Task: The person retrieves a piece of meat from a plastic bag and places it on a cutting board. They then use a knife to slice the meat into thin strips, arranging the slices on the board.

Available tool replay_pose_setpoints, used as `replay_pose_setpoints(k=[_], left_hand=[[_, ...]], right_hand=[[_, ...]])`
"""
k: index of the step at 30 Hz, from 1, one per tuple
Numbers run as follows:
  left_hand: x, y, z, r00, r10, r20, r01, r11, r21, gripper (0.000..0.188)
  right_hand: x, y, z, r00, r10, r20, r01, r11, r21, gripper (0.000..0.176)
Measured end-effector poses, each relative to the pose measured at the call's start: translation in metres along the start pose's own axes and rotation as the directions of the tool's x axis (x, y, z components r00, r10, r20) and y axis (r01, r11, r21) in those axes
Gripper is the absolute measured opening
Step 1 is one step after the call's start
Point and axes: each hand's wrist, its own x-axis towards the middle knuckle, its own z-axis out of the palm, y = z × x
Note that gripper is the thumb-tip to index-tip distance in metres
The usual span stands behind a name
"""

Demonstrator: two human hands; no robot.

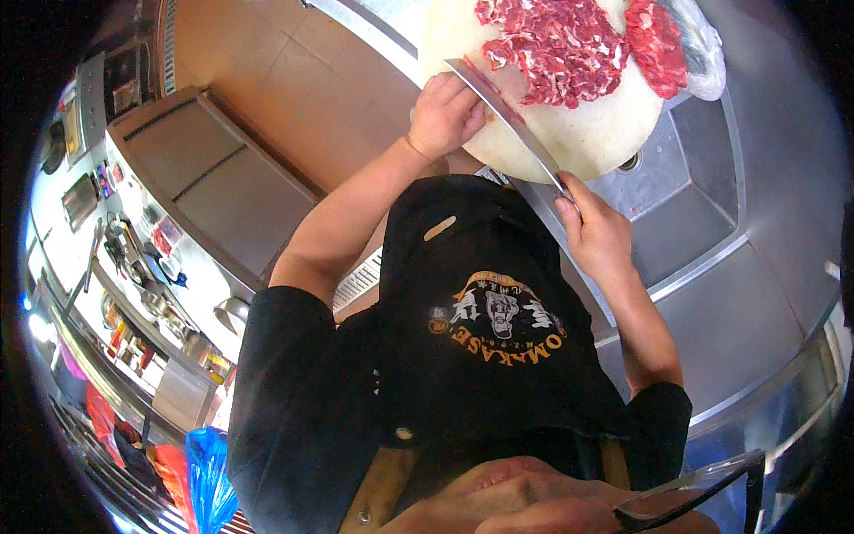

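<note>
A round, pale cutting board (587,143) lies at the top, over part of a steel sink. My right hand (597,230) grips the handle of a long-bladed kitchen knife (514,120), whose blade slants across the board's left part. Beside the blade, my left hand (447,113) rests at the board's left edge with its fingers curled; whether it holds meat is hidden. A thin strip of red meat (494,87) shows along the blade's far side. Farther back lies a heap of cut raw meat (567,53), with a larger piece of raw meat (657,50) to its right.
A clear plastic bag (704,50) is beside the larger piece. The steel sink basin (680,227) with a drain (629,162) lies right of the board. At the left, a counter (200,247) bears utensils and containers, with a blue plastic bag (208,474) near its lower end.
</note>
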Motion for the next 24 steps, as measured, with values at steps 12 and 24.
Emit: replay_pose_setpoints(k=[12,24], left_hand=[[0.006,-0.003,-0.002,0.996,-0.051,-0.071,0.046,0.996,-0.071,0.025],[-0.002,-0.002,-0.003,1.000,-0.024,-0.013,0.024,0.999,-0.046,0.026]], right_hand=[[0.169,-0.042,0.029,0.979,-0.054,-0.194,0.096,0.972,0.214,0.042],[0.025,-0.005,0.006,0.997,0.039,0.065,-0.038,0.999,-0.019,0.037]])
